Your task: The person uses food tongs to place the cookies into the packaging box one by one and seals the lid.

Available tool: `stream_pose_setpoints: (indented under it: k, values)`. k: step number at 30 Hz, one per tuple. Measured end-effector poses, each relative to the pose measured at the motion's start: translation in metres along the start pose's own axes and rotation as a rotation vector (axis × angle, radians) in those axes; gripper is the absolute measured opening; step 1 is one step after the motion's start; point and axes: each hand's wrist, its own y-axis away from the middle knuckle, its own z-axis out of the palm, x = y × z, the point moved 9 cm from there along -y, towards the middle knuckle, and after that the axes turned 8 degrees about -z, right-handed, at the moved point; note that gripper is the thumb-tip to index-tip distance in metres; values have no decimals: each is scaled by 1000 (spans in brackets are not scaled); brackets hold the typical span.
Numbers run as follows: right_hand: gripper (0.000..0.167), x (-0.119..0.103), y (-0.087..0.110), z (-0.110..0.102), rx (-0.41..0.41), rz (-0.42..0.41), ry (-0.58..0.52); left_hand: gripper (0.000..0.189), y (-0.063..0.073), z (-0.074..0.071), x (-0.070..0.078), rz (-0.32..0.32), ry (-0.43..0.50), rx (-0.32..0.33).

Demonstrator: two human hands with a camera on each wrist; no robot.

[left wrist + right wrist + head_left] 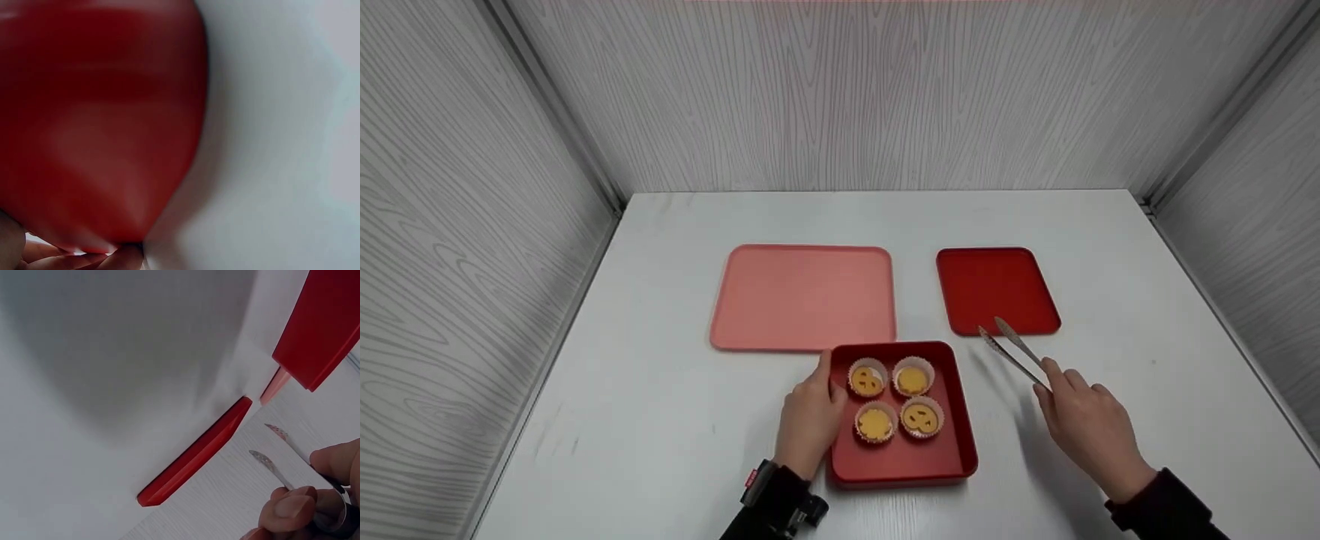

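I count two trays on the table, one pink tray far left and one small red tray far right, plus one deeper red box at the near middle. In the box sit four white paper cups, two by two, with one yellow cookie in each; two cookies have pretzel-like openings. My left hand reaches in from the near side and grips the box's left wall, thumb at the rim. My right hand slants in from the near right, its grip pinching one pair of metal tongs between thumb and fingers, the tips narrowly parted and pointing toward the small red tray's near edge. From the close, blurred left wrist view I cannot tell whether the box touches the table.
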Motion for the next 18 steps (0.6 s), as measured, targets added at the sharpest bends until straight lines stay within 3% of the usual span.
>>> stream_pose_setpoints:
  k: [7,18]
  values:
    - [46,1,5,13,-44,91,1,61,0,-1,1,19,-1,13]
    - [41,3,13,30,-107,166,-7,62,0,2,-1,-13,2,-23]
